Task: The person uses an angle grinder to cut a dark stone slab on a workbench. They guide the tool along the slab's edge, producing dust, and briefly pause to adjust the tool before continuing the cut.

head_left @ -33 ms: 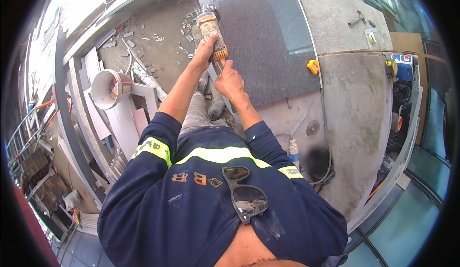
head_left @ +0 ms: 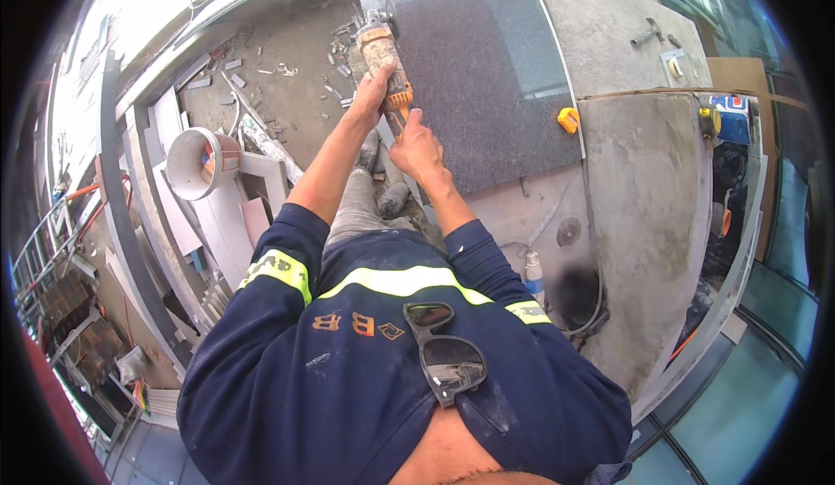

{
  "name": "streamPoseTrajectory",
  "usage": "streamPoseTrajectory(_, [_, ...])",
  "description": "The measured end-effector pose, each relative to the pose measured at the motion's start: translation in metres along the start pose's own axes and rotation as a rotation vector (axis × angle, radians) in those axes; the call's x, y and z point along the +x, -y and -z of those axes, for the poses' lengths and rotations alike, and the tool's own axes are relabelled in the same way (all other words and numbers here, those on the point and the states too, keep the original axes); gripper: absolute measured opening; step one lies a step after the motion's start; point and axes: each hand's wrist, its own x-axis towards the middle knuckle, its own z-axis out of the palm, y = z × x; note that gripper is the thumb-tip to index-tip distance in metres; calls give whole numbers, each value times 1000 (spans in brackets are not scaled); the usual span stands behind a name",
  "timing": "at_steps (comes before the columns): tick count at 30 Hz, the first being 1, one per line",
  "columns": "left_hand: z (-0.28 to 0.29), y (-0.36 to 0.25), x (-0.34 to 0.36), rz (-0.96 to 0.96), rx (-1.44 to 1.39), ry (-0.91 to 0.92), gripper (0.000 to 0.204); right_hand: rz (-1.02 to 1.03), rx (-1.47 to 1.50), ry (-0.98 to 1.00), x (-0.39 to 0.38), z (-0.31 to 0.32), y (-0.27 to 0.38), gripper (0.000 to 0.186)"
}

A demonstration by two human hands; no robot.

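An orange angle grinder (head_left: 380, 50), coated in pale dust, lies along the left edge of a dark stone slab (head_left: 487, 76). My left hand (head_left: 372, 95) is closed round the middle of its body. Behind it, my right hand (head_left: 418, 151) grips the rear handle, thumb pointing forward. The grinder's disc (head_left: 390, 17) stands at the slab's edge near the far end; its contact with the stone is too small to make out. Pale dust hangs in the air just beyond the grinder head.
A yellow tape measure (head_left: 568, 120) sits on the slab's right edge. Farther right, a hammer (head_left: 647, 33) lies on a concrete-coloured board. On the left stand a white bucket (head_left: 202, 163) and leaning panels; small offcuts litter the floor. A cable and a bottle (head_left: 533, 274) are near my right elbow.
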Motion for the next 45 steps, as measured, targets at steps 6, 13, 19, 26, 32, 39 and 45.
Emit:
streamPoseTrajectory(6, [-9,8,-31,-44,-56,35,38,-12,-10,-7,-28,5,-5,59])
streamPoseTrajectory(13, [-16,10,-49,-46,5,27,37,-40,-3,8,-43,5,-9,60])
streamPoseTrajectory(19, [-5,4,-12,-44,53,29,49,9,6,-19,-12,2,-6,61])
streamPoseTrajectory(26, [-2,0,-5,-33,13,27,44,23,10,-23,-11,5,2,58])
streamPoseTrajectory(32, [-10,19,-56,-6,-75,94,42,-32,-18,29,-49,12,-6,65])
streamPoseTrajectory(39, [-11,13,-40,-42,-4,42,44,-3,-1,9,-30,9,-5,62])
streamPoseTrajectory(45, [-4,5,-9,-26,10,0,45,35,-16,0,0,4,-2,69])
